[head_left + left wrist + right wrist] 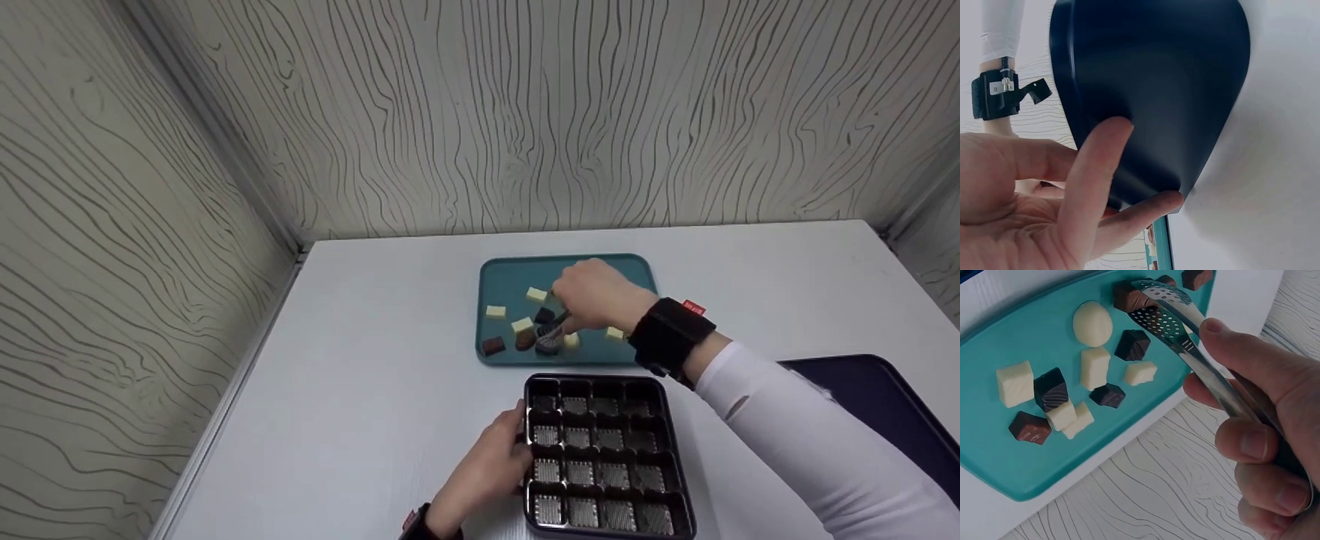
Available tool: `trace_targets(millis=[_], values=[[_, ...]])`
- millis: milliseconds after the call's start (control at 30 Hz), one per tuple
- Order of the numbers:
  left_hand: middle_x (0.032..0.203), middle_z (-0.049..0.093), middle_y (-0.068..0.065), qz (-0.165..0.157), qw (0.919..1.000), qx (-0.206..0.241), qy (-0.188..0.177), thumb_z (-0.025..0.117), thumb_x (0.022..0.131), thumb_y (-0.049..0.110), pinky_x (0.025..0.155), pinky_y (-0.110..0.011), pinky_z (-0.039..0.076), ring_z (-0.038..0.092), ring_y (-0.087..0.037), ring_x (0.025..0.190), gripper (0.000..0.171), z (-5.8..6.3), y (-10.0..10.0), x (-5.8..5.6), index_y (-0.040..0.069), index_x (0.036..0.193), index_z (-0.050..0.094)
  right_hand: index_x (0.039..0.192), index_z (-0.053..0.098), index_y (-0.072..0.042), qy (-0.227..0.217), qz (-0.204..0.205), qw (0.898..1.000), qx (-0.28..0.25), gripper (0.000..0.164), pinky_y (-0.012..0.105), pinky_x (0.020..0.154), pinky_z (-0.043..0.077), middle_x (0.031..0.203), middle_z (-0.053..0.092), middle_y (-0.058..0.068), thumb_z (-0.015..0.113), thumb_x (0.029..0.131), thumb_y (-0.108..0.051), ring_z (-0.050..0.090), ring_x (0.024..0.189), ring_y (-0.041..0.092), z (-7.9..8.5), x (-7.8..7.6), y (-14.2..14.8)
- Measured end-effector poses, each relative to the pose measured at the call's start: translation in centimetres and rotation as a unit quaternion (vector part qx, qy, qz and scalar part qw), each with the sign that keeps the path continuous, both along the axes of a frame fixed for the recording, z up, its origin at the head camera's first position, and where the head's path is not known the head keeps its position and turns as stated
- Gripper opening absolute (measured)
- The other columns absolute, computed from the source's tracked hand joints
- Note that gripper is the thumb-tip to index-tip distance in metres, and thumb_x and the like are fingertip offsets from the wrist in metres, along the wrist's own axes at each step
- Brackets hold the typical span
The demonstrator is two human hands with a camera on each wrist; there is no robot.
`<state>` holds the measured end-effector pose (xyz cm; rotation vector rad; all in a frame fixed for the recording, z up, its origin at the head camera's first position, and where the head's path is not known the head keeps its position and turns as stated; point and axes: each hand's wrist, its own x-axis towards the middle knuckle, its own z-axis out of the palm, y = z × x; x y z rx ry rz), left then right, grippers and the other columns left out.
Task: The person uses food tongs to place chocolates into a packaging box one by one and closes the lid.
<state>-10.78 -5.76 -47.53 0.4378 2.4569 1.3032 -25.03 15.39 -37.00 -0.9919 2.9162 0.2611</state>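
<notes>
My right hand (600,294) grips metal serving tongs (1213,377) with perforated ends, fingers curled round the handles. The tongs' ends reach down among chocolates on a teal tray (491,277). In the right wrist view they stand about a brown chocolate (1126,297); whether they squeeze it I cannot tell. My left hand (491,457) rests against the left side of a dark box (606,450) with a ridged, compartmented insert. Extended fingers (1098,169) touch the box's smooth outer wall in the left wrist view.
White chocolates (1093,323), dark chocolates (1132,345) and brown ones (1030,427) lie scattered over the teal tray. A dark blue tray (862,382) lies at the right, partly behind my right sleeve. Wood-patterned panels (525,112) rise behind the white table (360,375) and at its sides.
</notes>
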Motion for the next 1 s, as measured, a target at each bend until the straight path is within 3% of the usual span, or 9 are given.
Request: trace_targets(millis=[167, 433, 567, 667, 1000], values=[[0.149, 0.054, -0.034, 0.002, 1.0, 0.0, 0.005, 0.054, 0.094, -0.001, 0.12, -0.062, 0.043, 0.053, -0.049, 0.142, 0.065, -0.1, -0.1, 0.0, -0.013, 0.156, 0.037, 0.066, 0.053, -0.016, 0.015, 0.022, 0.999, -0.038, 0.043, 0.029, 0.062, 0.031, 0.061, 0.045, -0.001, 0.083, 0.088, -0.036, 0.041, 0.059, 0.016, 2.0, 1.4, 0.9], [0.151, 0.052, -0.035, -0.002, 1.0, -0.001, 0.006, 0.055, 0.094, -0.001, 0.12, -0.062, 0.043, 0.052, -0.049, 0.143, 0.066, 0.0, -0.1, -0.3, -0.014, 0.156, 0.037, 0.06, 0.066, -0.018, 0.032, 0.071, 0.994, -0.079, 0.035, 0.022, 0.053, 0.029, 0.055, 0.053, -0.005, 0.091, 0.079, -0.034, 0.041, 0.051, 0.008, 4.8, 4.8, 3.2], [0.153, 0.05, -0.035, -0.003, 1.0, -0.005, 0.001, 0.054, 0.094, -0.002, 0.121, -0.062, 0.042, 0.05, -0.049, 0.145, 0.067, 0.1, -0.2, -0.4, -0.014, 0.157, 0.035, 0.052, 0.043, -0.023, 0.033, 0.09, 0.992, -0.079, 0.055, 0.021, 0.054, 0.014, 0.054, 0.025, -0.012, 0.09, 0.079, -0.034, 0.022, 0.053, 0.004, 4.9, 6.0, 3.8], [0.153, 0.049, -0.036, 0.0, 1.0, -0.008, -0.002, 0.053, 0.094, -0.002, 0.122, -0.062, 0.042, 0.049, -0.05, 0.145, 0.067, 0.2, -0.3, -0.5, -0.014, 0.157, 0.034, 0.057, 0.028, -0.025, 0.029, 0.092, 0.992, -0.077, 0.067, 0.023, 0.058, 0.008, 0.063, 0.011, -0.012, 0.09, 0.08, -0.034, 0.013, 0.059, 0.006, 4.7, 6.7, 4.0], [0.155, 0.048, -0.036, 0.004, 0.9999, -0.012, -0.002, 0.055, 0.095, -0.001, 0.123, -0.062, 0.04, 0.048, -0.05, 0.146, 0.066, 0.3, -0.2, -0.3, -0.015, 0.156, 0.034, 0.06, 0.02, -0.024, 0.028, 0.1, 0.993, -0.052, 0.075, 0.024, 0.057, 0.006, 0.066, 0.007, -0.011, 0.092, 0.078, -0.037, 0.01, 0.06, 0.006, 4.0, 7.5, 3.4]])
